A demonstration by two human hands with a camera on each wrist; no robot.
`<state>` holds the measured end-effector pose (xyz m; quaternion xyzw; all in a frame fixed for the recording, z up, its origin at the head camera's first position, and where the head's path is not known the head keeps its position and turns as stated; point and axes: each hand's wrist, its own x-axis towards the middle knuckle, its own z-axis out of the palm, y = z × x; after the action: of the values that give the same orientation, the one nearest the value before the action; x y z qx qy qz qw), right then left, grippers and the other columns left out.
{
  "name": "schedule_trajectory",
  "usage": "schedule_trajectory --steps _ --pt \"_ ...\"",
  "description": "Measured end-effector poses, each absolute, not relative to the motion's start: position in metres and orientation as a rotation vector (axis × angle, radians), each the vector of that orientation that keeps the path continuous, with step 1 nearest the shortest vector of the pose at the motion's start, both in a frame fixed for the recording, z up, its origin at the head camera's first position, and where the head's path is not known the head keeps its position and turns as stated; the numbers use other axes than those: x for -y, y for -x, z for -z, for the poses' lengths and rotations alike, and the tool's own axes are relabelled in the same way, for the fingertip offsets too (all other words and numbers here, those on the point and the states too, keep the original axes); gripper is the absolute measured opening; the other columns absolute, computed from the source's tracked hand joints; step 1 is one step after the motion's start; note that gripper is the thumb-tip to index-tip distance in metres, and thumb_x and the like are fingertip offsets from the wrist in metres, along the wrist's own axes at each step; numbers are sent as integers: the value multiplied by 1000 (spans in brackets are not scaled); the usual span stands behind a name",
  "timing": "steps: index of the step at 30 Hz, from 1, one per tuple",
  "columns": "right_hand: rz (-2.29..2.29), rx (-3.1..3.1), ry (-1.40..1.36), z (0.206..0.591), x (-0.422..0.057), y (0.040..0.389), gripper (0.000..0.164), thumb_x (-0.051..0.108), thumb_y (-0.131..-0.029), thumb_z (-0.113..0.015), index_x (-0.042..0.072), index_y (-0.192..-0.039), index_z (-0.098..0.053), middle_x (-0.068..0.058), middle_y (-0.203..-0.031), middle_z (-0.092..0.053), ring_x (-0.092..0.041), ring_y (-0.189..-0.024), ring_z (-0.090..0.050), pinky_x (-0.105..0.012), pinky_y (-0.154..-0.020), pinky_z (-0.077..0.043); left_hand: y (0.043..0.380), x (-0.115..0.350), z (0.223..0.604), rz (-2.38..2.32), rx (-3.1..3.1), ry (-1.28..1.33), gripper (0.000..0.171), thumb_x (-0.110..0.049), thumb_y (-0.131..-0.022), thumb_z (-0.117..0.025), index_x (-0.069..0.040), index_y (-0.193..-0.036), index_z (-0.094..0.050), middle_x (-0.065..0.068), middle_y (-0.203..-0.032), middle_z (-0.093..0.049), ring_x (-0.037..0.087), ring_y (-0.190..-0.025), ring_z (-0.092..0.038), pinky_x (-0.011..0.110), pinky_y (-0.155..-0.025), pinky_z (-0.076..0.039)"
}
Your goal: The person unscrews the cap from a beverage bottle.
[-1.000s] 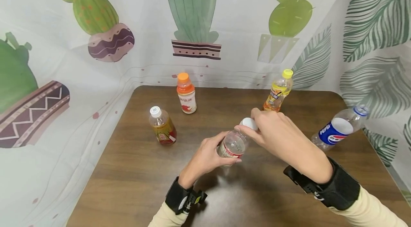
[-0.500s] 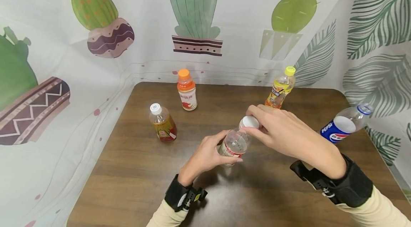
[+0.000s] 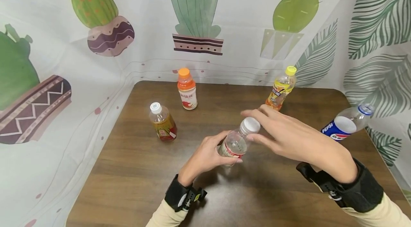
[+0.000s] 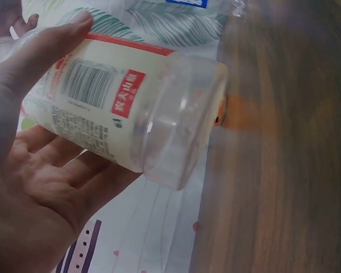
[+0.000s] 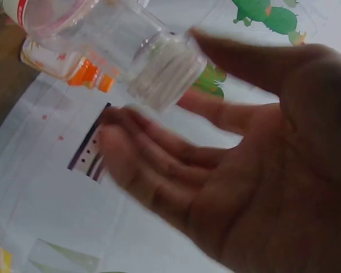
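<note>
My left hand (image 3: 205, 155) grips a clear plastic bottle (image 3: 236, 142) round its labelled body, thumb on the near side. The bottle is tilted, its white cap (image 3: 250, 125) toward the right; its bottom shows above the table in the left wrist view. No liquid can be made out in it. At the cap, my right hand (image 3: 289, 134) has its fingers loosened and spread round it. In the right wrist view the fingers (image 5: 159, 148) stand apart from the ribbed cap (image 5: 166, 71), while the thumb tip is close to it.
On the brown table (image 3: 135, 173) stand a white-capped bottle of amber drink (image 3: 163, 123), an orange-capped bottle (image 3: 187, 91) and a yellow-capped bottle (image 3: 280, 89). A Pepsi bottle (image 3: 345, 123) without a visible cap is at the right. Behind hangs a cactus-print cloth (image 3: 240, 24).
My right hand's fingers have opened away from the cap, and the hand has shifted slightly right. The left hand keeps its grip on the bottle. The head view has tilted slightly.
</note>
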<state>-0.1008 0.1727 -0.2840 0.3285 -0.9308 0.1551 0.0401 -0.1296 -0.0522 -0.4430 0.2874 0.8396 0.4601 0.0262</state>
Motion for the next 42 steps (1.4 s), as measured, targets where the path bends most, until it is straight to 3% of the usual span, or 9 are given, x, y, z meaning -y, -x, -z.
schedule_trajectory --steps 3,6,8,11,23,29,33,42 --pt "-438 2922 -809 278 -170 96 56 49 -96 -60 11 -136 -51 -2 -108 -62 -15 -84 -64 -39 -72 -54 131 52 444 -1407 -2626 -907 73 -42 -69 -90 -26 -133 -58 -8 -110 -72 3 -98 -66 27 -86 -55" --pt "-373 2935 -677 277 -163 95 47 54 -95 -59 8 -105 -61 2 -83 -61 -14 -65 -59 -35 -57 -50 131 51 443 -1388 -2661 -936 73 -41 -70 -90 -24 -133 -58 -6 -110 -72 4 -97 -66 27 -85 -55" --pt "-344 2930 -645 279 -158 95 43 53 -94 -60 11 -85 -58 4 -68 -53 -13 -54 -49 -31 -50 -43 131 50 442 -1371 -2678 -953 73 -42 -70 -89 -24 -133 -57 -6 -110 -71 4 -96 -66 27 -85 -55" --pt "-338 2927 -628 285 -155 95 43 50 -94 -62 12 -77 -53 5 -62 -45 -12 -49 -44 -29 -46 -38 131 49 442 -1352 -2684 -960 73 -42 -70 -89 -23 -133 -57 -5 -110 -71 4 -96 -66 26 -84 -55" --pt "-394 2923 -696 284 -162 98 31 42 -94 -65 15 -85 -56 8 -66 -50 -8 -54 -45 -27 -48 -38 130 49 440 -1363 -2647 -968 72 -45 -70 -89 -24 -132 -58 -8 -112 -71 2 -98 -65 27 -86 -55" --pt "-390 2863 -864 279 -168 94 21 35 -94 -67 18 -105 -61 6 -84 -59 -5 -63 -51 -29 -57 -46 129 50 440 -1410 -2559 -977 71 -47 -72 -87 -27 -133 -57 -11 -109 -70 1 -99 -65 24 -88 -55" --pt "-399 2820 -959 278 -172 92 25 29 -94 -68 22 -118 -61 6 -97 -58 -4 -68 -52 -30 -61 -49 128 51 441 -1448 -2508 -960 71 -43 -72 -87 -27 -134 -57 -10 -110 -71 2 -102 -66 25 -91 -55" --pt "-452 2824 -1045 281 -177 91 33 22 -94 -68 24 -126 -59 7 -100 -53 -3 -71 -49 -25 -64 -47 128 49 442 -1429 -2527 -953 70 -43 -71 -89 -29 -132 -58 -13 -109 -71 1 -101 -65 26 -89 -55"
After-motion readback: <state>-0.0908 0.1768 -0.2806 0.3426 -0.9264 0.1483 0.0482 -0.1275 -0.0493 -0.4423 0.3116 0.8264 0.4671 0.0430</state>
